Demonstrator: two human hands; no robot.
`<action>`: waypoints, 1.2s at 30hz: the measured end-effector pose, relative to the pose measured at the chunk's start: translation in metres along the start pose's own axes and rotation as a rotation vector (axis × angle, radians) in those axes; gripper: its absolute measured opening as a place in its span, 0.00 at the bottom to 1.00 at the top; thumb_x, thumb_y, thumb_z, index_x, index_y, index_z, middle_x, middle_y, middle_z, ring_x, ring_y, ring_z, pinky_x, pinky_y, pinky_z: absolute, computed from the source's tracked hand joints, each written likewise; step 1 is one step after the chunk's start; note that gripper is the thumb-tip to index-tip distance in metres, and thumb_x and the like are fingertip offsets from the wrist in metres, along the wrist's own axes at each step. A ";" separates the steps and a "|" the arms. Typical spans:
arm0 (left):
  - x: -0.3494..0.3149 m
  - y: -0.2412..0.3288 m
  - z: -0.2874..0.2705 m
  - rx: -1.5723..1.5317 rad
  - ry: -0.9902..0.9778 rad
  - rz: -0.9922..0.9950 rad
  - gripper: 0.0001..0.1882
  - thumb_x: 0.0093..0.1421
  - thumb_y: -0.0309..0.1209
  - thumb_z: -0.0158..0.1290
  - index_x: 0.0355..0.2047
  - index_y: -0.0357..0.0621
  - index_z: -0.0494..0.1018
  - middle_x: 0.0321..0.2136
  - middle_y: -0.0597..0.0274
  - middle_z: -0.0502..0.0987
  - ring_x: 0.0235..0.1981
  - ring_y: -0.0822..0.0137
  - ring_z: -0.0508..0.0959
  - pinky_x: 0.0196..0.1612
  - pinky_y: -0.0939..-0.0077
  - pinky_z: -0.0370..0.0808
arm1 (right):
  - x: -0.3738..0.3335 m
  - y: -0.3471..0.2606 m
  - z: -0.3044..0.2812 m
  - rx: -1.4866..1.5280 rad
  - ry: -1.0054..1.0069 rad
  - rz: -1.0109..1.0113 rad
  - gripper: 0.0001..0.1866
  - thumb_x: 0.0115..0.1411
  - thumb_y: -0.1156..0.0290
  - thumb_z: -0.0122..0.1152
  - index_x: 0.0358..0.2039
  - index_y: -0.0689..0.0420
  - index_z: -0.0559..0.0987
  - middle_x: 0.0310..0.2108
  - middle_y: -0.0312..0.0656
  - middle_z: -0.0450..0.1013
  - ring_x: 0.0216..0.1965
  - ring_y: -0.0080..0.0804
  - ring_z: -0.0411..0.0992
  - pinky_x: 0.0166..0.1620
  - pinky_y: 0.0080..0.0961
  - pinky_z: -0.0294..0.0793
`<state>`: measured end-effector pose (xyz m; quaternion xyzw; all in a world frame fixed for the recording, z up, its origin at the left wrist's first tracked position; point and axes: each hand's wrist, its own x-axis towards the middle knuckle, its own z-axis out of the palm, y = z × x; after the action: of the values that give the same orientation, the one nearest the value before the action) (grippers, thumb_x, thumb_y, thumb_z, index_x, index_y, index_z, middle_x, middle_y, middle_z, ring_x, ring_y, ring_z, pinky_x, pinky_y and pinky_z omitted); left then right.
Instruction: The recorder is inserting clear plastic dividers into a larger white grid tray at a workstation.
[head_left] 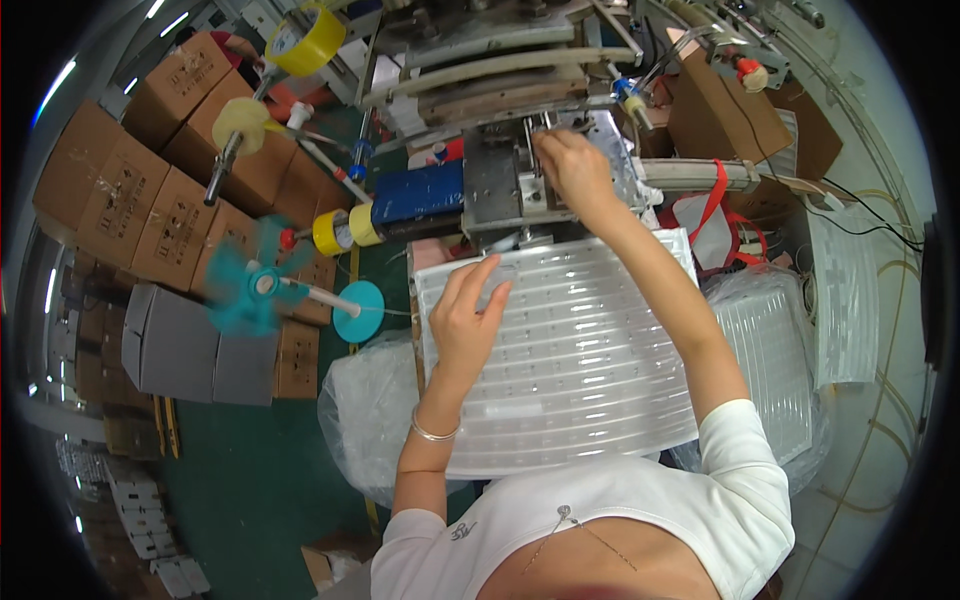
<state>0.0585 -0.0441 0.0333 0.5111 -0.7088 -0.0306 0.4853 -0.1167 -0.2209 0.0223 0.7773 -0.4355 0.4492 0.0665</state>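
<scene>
My right hand (577, 172) reaches over the metal fixture (492, 180) of the machine. Its fingers are curled together at the upright metal clamp part (532, 150), and what they pinch is hidden behind them. My left hand (464, 322) hovers over or rests on the left part of a white ribbed plastic tray (590, 340); which of these I cannot tell. The left fingers are stretched out, with the thumb apart and nothing visible between them. Small clear pieces lie in rows in the tray. A small pale piece (507, 243) shows at the fixture's front edge, near the left fingertips.
Yellow tape rolls (332, 231) and a blue block (418, 195) sit left of the fixture. A teal fan (262, 284) spins farther left, before stacked cartons (115, 190). Bagged trays (765, 350) stand at right, near a red-strapped bag (708, 225). Machine bars (500, 75) cross behind.
</scene>
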 end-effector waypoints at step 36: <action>-0.133 -0.006 -0.053 0.268 -0.796 0.100 0.11 0.48 0.24 0.49 0.35 0.41 0.70 0.29 0.61 0.71 0.26 0.62 0.75 0.29 0.69 0.68 | -0.128 -0.082 -0.104 0.623 -0.738 0.105 0.11 0.50 0.77 0.60 0.36 0.56 0.74 0.36 0.40 0.68 0.36 0.38 0.72 0.39 0.29 0.73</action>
<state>0.1011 0.0775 -0.0295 0.4832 -0.8624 -0.1096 0.1036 -0.1509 -0.0402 0.0103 0.8445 -0.3134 0.2555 -0.3511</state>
